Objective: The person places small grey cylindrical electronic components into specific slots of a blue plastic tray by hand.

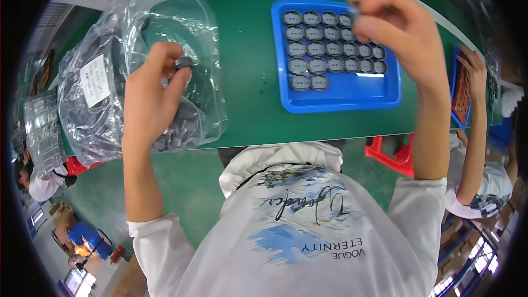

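Note:
My left hand (147,91) pinches a dark grey rounded plastic part (183,62) between thumb and fingers, over a clear plastic bag (206,38). More grey parts (184,129) lie in the bag's near end, seen through the film. Above the far right corner of a blue tray (341,105), my right hand (401,30) is closed, thumb and fingers bent together. A small grey piece (353,7) shows at its fingertips, smeared by motion. Rows of grey oval parts (313,49) with small holes fill much of the tray; the nearest row holds two, at the left.
A white label (95,81) is on the bag, and stacked clear plastic trays (43,126) stand left of it. Everything rests on a green tabletop (247,77). To the right, another person's hand (473,69) is at a blue tray of brown pieces (461,96). Red stools (390,154) stand below.

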`<action>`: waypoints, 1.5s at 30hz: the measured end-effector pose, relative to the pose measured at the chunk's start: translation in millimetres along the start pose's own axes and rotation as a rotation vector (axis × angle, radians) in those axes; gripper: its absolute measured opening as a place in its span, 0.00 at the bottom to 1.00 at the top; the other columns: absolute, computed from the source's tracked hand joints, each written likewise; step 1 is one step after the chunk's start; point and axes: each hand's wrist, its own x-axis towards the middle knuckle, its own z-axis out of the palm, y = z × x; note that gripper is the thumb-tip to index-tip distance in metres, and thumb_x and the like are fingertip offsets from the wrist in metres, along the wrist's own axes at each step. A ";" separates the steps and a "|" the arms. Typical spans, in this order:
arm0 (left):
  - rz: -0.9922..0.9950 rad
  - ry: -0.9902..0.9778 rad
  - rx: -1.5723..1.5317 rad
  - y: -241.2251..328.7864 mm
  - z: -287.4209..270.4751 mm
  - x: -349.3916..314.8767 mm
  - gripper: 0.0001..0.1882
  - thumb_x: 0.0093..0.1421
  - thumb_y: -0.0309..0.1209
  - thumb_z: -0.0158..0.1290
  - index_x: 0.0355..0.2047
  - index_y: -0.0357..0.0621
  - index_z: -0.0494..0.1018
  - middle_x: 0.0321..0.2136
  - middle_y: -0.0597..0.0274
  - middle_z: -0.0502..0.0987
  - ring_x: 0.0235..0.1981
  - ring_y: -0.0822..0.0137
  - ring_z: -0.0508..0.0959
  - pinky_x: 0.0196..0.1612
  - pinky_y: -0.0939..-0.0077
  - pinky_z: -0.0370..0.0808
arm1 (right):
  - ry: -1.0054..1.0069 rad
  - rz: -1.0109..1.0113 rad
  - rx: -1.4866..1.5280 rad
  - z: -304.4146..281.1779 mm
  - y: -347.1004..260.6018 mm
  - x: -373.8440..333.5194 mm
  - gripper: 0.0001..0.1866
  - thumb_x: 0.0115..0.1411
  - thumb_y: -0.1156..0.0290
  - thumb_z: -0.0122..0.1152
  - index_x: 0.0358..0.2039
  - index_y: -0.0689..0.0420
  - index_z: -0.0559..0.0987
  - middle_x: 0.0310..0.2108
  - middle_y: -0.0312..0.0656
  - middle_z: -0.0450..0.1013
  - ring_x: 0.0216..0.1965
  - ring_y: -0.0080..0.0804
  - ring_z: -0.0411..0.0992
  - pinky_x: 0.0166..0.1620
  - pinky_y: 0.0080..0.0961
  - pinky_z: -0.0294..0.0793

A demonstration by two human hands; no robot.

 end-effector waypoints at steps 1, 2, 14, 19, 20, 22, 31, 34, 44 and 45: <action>0.045 -0.030 -0.072 4.9 5.3 -1.3 0.10 0.58 0.22 0.60 0.40 0.39 0.75 0.31 0.53 0.80 0.31 0.55 0.81 0.36 0.64 0.76 | 0.029 0.036 0.035 -8.8 1.2 -18.8 0.09 0.58 0.83 0.65 0.40 0.64 0.77 0.47 0.42 0.73 0.41 0.26 0.74 0.43 0.23 0.75; 0.097 -0.078 -0.103 7.5 12.8 0.5 0.09 0.57 0.24 0.61 0.38 0.39 0.76 0.31 0.55 0.80 0.33 0.56 0.79 0.36 0.64 0.76 | 0.027 0.040 0.032 -18.5 4.1 -35.6 0.09 0.58 0.83 0.65 0.40 0.64 0.77 0.47 0.42 0.73 0.41 0.26 0.74 0.43 0.23 0.75; 0.396 0.001 0.117 -7.2 37.1 4.7 0.11 0.54 0.23 0.64 0.39 0.40 0.80 0.34 0.57 0.77 0.39 0.53 0.75 0.41 0.61 0.74 | 0.325 0.127 -0.915 -43.5 67.6 -152.8 0.10 0.56 0.83 0.65 0.40 0.63 0.79 0.47 0.45 0.76 0.52 0.41 0.74 0.55 0.31 0.72; 0.495 0.051 0.193 -5.8 47.1 5.8 0.11 0.51 0.19 0.64 0.37 0.38 0.80 0.34 0.58 0.78 0.38 0.55 0.76 0.39 0.63 0.75 | 0.406 0.059 -0.891 -39.7 79.3 -151.5 0.10 0.57 0.80 0.66 0.40 0.63 0.82 0.46 0.44 0.77 0.49 0.39 0.75 0.52 0.30 0.73; 0.493 0.082 0.150 5.9 52.0 9.1 0.11 0.50 0.18 0.64 0.36 0.38 0.80 0.33 0.58 0.78 0.37 0.55 0.77 0.38 0.64 0.75 | 0.421 0.070 -0.869 -41.3 85.7 -153.0 0.09 0.57 0.79 0.67 0.39 0.64 0.83 0.46 0.43 0.77 0.49 0.39 0.76 0.51 0.30 0.73; 0.460 0.162 0.074 24.5 51.9 0.6 0.10 0.49 0.16 0.64 0.32 0.38 0.80 0.30 0.58 0.77 0.34 0.56 0.77 0.37 0.67 0.75 | 0.413 0.062 -0.898 -37.2 80.4 -146.7 0.09 0.57 0.78 0.68 0.39 0.64 0.83 0.46 0.43 0.77 0.49 0.39 0.75 0.51 0.30 0.73; 0.709 0.066 -0.169 109.0 122.8 2.8 0.09 0.46 0.19 0.66 0.30 0.39 0.81 0.29 0.60 0.75 0.33 0.58 0.75 0.36 0.67 0.72 | 0.464 -0.003 -0.948 -37.3 68.3 -138.0 0.05 0.56 0.78 0.67 0.34 0.62 0.81 0.50 0.42 0.76 0.55 0.42 0.72 0.56 0.33 0.71; 0.660 -0.007 -0.095 113.5 133.5 5.6 0.08 0.46 0.20 0.66 0.29 0.39 0.81 0.27 0.62 0.73 0.33 0.58 0.72 0.39 0.65 0.70 | 0.432 -0.122 -0.913 -30.0 43.3 -130.5 0.05 0.54 0.78 0.68 0.32 0.59 0.82 0.55 0.43 0.75 0.59 0.46 0.69 0.61 0.38 0.67; 0.532 -0.081 -0.059 113.2 133.6 10.4 0.05 0.47 0.23 0.65 0.26 0.39 0.81 0.28 0.61 0.73 0.37 0.57 0.72 0.45 0.63 0.69 | -0.046 -0.349 -0.724 11.3 50.8 -75.7 0.04 0.46 0.76 0.69 0.23 0.58 0.81 0.68 0.39 0.65 0.68 0.53 0.56 0.65 0.48 0.60; 0.529 -0.074 -0.056 112.8 134.1 9.8 0.05 0.47 0.23 0.65 0.26 0.39 0.81 0.28 0.61 0.73 0.37 0.57 0.72 0.45 0.63 0.69 | -0.092 -0.380 -0.724 11.4 52.8 -72.3 0.04 0.47 0.76 0.69 0.23 0.59 0.80 0.68 0.37 0.64 0.69 0.53 0.56 0.66 0.49 0.60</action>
